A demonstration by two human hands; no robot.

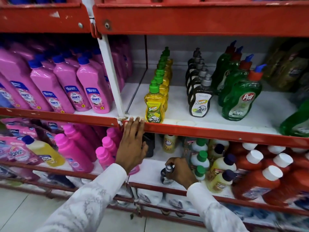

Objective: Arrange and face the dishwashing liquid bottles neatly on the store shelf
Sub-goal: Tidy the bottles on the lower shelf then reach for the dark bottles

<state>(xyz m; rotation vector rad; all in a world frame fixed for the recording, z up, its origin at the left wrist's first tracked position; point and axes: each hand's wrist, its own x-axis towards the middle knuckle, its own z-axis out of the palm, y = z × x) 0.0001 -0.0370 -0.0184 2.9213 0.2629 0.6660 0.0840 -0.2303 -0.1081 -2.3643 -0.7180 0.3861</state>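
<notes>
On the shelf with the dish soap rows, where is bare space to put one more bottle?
Bare white shelf lies between the yellow green-capped bottle row and the dark grey-capped bottle row, also left of the yellow row. Right of the green Pril bottles it is crowded.

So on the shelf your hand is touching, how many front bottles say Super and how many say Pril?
Super: 2, the yellow bottle and the dark bottle
Pril: 1, the green bottle
Blurred bottle at the right edge: unreadable, not counted
Total: 3
</notes>
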